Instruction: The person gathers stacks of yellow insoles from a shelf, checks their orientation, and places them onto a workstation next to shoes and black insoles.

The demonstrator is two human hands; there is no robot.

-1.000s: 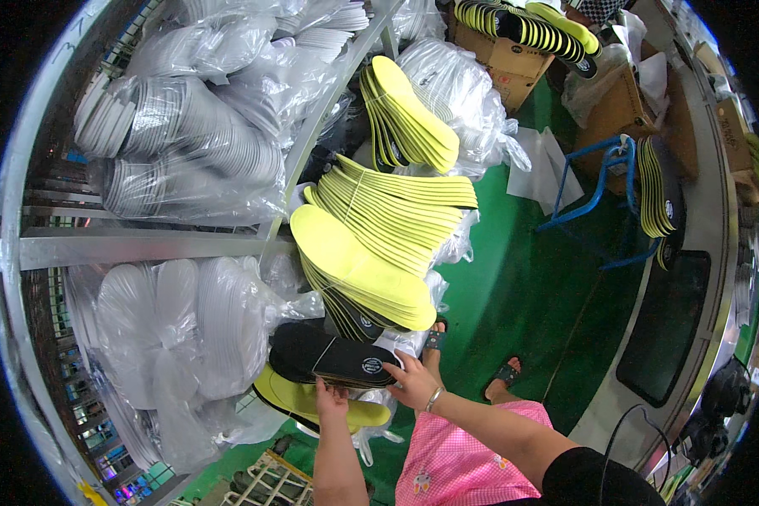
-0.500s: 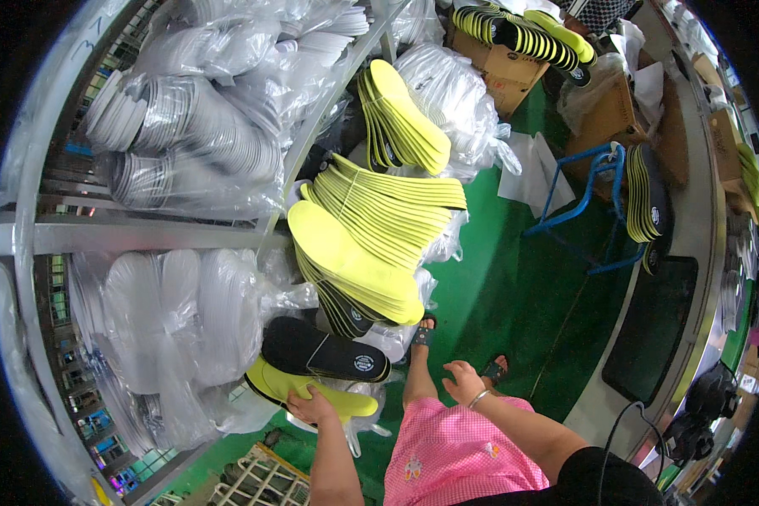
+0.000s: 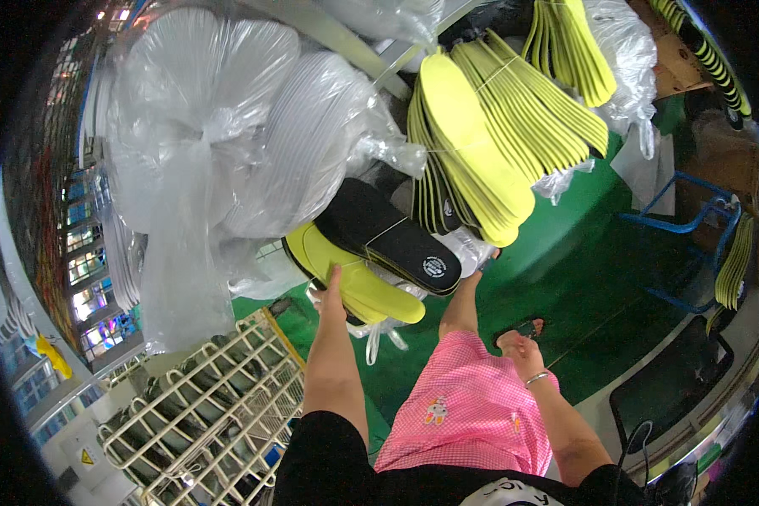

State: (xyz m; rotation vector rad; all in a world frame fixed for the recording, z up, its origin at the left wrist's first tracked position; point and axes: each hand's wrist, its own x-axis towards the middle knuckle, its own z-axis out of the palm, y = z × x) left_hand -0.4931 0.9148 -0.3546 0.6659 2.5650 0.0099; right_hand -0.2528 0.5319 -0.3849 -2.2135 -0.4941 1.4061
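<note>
Near the middle of the frame the left hand (image 3: 332,282) reaches up with fingers pressed against the underside of a tied bundle of insoles (image 3: 371,257), black ones stacked over yellow; how far the fingers curl round it cannot be told. The right hand (image 3: 519,347) hangs lower right, loosely half open and holding nothing, above the green floor (image 3: 599,278). Just above the bundle, more yellow insole stacks (image 3: 481,143) hang tied with string. Clear plastic bags of white insoles (image 3: 253,143) crowd the upper left. A cream wire basket (image 3: 219,396) sits lower left, holding dark items.
</note>
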